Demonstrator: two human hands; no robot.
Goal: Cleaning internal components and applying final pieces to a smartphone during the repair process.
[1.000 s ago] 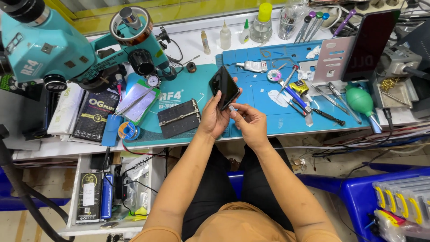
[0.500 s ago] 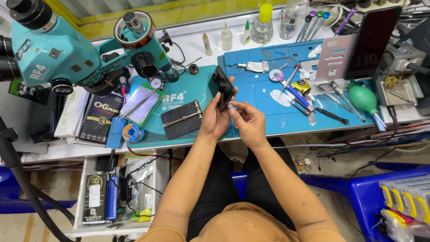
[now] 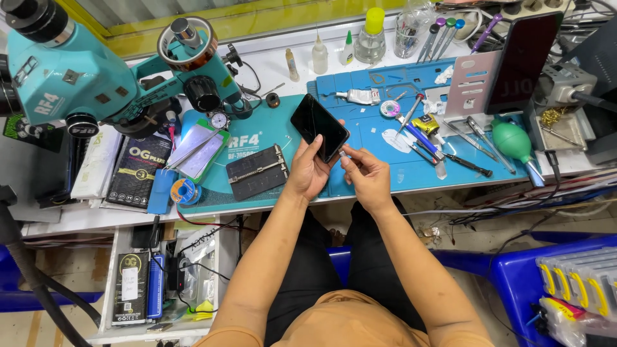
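My left hand [image 3: 310, 173] grips a black smartphone [image 3: 319, 127] by its lower end, screen up and tilted over the teal work mat [image 3: 257, 141]. My right hand [image 3: 365, 175] sits just right of the phone's lower corner, its fingertips pinched on something small and pale that is too tiny to make out. Both hands hover over the front edge of the bench.
A teal microscope [image 3: 96, 71] fills the left rear. A black holder plate [image 3: 256, 171] lies on the mat. Screwdrivers and tweezers [image 3: 443, 138], a green air blower [image 3: 512, 142], small bottles [image 3: 347, 48] and a propped tablet [image 3: 520, 61] crowd the blue mat. Blue bins [image 3: 546, 270] stand right.
The phone has tilted so its screen faces up more fully, and my right hand's pinched fingers stay at its lower corner. The view has shifted slightly.
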